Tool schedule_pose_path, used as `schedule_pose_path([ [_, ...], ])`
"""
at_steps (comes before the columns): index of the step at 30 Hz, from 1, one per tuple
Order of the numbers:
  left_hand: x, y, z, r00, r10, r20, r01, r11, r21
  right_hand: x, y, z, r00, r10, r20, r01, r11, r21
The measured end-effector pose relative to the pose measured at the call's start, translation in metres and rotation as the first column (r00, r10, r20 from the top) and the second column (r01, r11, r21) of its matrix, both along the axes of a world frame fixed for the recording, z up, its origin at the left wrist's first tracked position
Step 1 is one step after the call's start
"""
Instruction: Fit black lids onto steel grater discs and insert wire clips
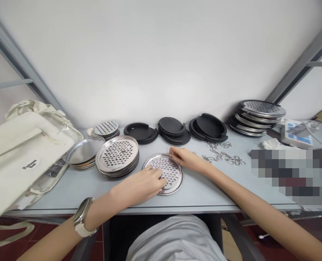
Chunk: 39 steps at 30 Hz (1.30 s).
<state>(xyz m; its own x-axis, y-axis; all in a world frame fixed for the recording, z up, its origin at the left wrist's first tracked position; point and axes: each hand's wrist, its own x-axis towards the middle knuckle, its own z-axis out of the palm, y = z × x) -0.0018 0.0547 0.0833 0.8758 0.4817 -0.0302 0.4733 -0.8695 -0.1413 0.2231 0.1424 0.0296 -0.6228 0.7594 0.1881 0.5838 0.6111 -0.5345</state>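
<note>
A round perforated metal disc (169, 170) lies flat on the grey table in front of me. My left hand (143, 183), a watch on its wrist, rests on the disc's near left edge with fingers curled onto the holes. My right hand (184, 157) pinches the disc's far right rim with its fingertips together. Just right of that hand lie several loose wire clips (223, 156).
A stack of perforated discs (117, 155) and a stack of plain metal plates (84, 152) sit to the left. Black round lids (174, 129) line the wall, with another metal stack (259, 115) at right. A cream bag (19, 152) covers the left end of the table (204, 192).
</note>
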Motion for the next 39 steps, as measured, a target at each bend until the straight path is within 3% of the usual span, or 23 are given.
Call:
schedule_pose_path([
  [10,-0.006,-0.005,0.008,0.999,0.035,0.009,-0.035,0.999,-0.026,0.003,0.002,-0.003,1.000,-0.007,-0.009,0.007,1.000,-0.008],
  [19,0.003,0.004,0.003,1.000,0.009,0.023,-0.008,0.998,-0.066,0.002,0.000,-0.004,1.000,0.012,0.012,-0.012,1.000,0.014],
  [33,-0.016,0.004,0.001,0.968,0.115,0.222,-0.047,0.956,-0.291,0.003,-0.001,-0.004,0.999,0.002,0.037,-0.003,1.000,0.015],
  [39,-0.020,0.005,0.000,0.961,0.134,0.241,-0.065,0.960,-0.271,0.003,0.000,-0.004,0.999,0.024,0.026,-0.025,1.000,0.014],
])
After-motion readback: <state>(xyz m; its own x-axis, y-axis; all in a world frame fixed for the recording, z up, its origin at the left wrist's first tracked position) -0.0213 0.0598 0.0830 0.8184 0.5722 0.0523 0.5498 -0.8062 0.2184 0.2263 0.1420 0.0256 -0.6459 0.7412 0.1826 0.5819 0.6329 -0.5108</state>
